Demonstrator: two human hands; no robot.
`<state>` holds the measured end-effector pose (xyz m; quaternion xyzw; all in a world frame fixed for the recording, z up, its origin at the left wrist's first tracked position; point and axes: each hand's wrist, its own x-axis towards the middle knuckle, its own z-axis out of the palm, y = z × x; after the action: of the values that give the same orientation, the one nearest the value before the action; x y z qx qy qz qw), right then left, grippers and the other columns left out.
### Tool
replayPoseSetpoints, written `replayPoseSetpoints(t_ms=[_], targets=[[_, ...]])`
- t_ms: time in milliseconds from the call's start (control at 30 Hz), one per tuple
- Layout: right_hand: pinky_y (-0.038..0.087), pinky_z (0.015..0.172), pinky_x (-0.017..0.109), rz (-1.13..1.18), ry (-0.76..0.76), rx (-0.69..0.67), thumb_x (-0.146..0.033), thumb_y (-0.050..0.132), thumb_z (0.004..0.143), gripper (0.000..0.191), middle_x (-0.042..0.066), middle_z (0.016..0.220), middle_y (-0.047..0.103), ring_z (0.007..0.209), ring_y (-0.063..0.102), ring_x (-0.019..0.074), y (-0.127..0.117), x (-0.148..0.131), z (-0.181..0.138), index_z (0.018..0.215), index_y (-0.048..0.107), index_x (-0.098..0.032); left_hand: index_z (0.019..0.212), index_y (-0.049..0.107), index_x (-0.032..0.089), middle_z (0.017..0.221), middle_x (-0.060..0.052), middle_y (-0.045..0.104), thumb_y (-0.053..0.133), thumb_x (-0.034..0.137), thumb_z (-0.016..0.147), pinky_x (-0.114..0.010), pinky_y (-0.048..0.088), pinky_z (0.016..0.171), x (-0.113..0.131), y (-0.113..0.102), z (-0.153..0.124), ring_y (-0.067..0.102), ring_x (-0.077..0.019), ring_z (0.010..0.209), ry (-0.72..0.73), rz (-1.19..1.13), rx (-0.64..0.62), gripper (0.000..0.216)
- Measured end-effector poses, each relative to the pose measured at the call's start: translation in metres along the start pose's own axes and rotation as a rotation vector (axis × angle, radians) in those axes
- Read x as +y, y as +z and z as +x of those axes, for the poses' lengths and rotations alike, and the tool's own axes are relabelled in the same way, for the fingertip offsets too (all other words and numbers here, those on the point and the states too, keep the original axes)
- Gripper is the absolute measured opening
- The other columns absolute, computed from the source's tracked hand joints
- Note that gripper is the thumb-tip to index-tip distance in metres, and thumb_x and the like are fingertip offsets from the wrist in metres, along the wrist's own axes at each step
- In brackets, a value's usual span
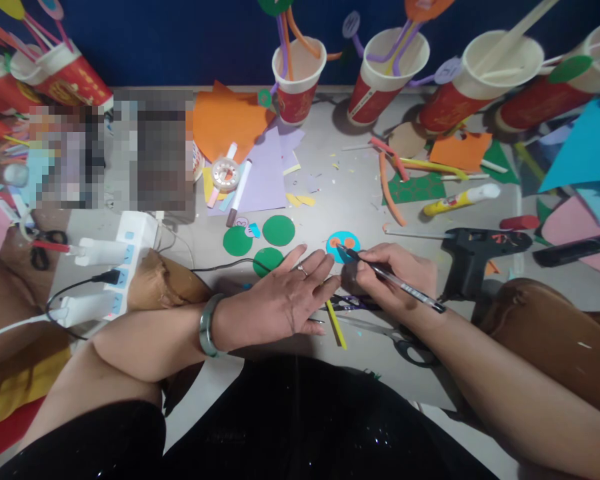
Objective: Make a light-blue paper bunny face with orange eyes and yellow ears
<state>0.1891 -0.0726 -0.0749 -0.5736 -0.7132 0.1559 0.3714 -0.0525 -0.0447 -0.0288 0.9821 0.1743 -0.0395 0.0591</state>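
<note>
The blue disc (343,237), bearing two orange circles (349,243), lies flat on the grey surface (325,210). Right of it, the right hand (407,267) has its grip clamped on a black-and-clear pen (397,281), whose tip is at the disc's left-hand orange circle. The left hand (275,300) is on the disc's near-left side, palm down, its grip apart with fingers and thumb spread; I cannot tell whether its fingertips touch the disc. Left of the disc lie three green discs (279,231); on its near side, a yellow strip (337,327) and purple-handled scissors (353,303). A black glue gun (473,257) rests well to the disc's right. Beyond the disc stand red-and-white paper cups (298,93), with a glue stick (453,202) between it and the right-hand cups.
</note>
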Motion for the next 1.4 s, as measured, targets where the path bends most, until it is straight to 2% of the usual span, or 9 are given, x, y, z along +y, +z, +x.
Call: replayPoseSetpoints(t_ms=[333,500,633,800,967,1233,1400], targets=[[0.055,0.056,0.029,-0.015,0.012,-0.044,-0.033,0.065,0.089,0.006,-0.001,0.069,0.073,0.054,0.066,0.0162,-0.002,0.0,0.0,0.09,0.067,-0.027,0.152,0.044,0.007,0.16,-0.027,0.045,0.064,0.066,0.094,-0.058,0.026,0.127,-0.001,-0.003,0.002,0.04,-0.0377,0.151,-0.001,-0.022,-0.015,0.085],[0.055,0.056,0.028,0.013,-0.026,0.003,-0.03,0.065,0.088,0.004,-0.001,0.071,0.074,0.055,0.066,0.0157,-0.001,0.001,0.0,0.091,0.066,-0.027,0.152,0.044,0.006,0.16,-0.027,0.045,0.065,0.066,0.093,-0.057,0.025,0.128,-0.001,-0.003,0.002,0.04,-0.0377,0.151,0.002,-0.027,-0.007,0.086],[0.056,0.057,0.03,0.01,-0.014,-0.047,-0.031,0.067,0.089,0.005,-0.001,0.071,0.073,0.056,0.068,0.017,-0.001,0.002,-0.001,0.092,0.067,-0.027,0.153,0.043,0.005,0.16,-0.027,0.045,0.064,0.064,0.095,-0.059,0.026,0.127,-0.001,-0.004,0.001,0.039,-0.0379,0.152,0.001,-0.04,-0.006,0.085],[0.057,0.057,0.032,0.035,0.004,0.039,-0.034,0.064,0.091,0.008,0.001,0.075,0.074,0.058,0.068,0.0187,0.004,0.008,-0.006,0.093,0.067,-0.027,0.152,0.044,0.006,0.16,-0.028,0.045,0.066,0.068,0.092,-0.059,0.027,0.127,0.0,-0.003,0.002,0.041,-0.0392,0.151,-0.002,-0.016,-0.018,0.09],[0.056,0.057,0.031,0.02,-0.003,0.062,-0.033,0.065,0.089,0.008,0.001,0.074,0.073,0.058,0.067,0.0179,0.006,0.01,-0.007,0.094,0.068,-0.027,0.152,0.045,0.006,0.161,-0.027,0.045,0.066,0.068,0.092,-0.058,0.028,0.128,0.0,-0.002,0.003,0.042,-0.0386,0.152,-0.004,-0.009,-0.012,0.089],[0.058,0.058,0.034,0.033,0.041,0.012,-0.037,0.064,0.091,0.01,0.001,0.074,0.074,0.059,0.068,0.0193,0.006,0.01,-0.007,0.094,0.07,-0.029,0.152,0.045,0.006,0.16,-0.028,0.046,0.066,0.069,0.091,-0.058,0.028,0.127,0.0,-0.001,0.001,0.042,-0.039,0.151,0.001,-0.004,0.01,0.091],[0.055,0.055,0.03,-0.021,-0.002,0.107,-0.032,0.065,0.086,0.008,0.001,0.07,0.071,0.056,0.065,0.0168,0.003,0.005,-0.005,0.089,0.067,-0.025,0.154,0.043,0.005,0.161,-0.028,0.044,0.065,0.066,0.093,-0.06,0.027,0.126,-0.001,-0.003,0.001,0.04,-0.0399,0.152,0.005,-0.029,-0.017,0.089]])
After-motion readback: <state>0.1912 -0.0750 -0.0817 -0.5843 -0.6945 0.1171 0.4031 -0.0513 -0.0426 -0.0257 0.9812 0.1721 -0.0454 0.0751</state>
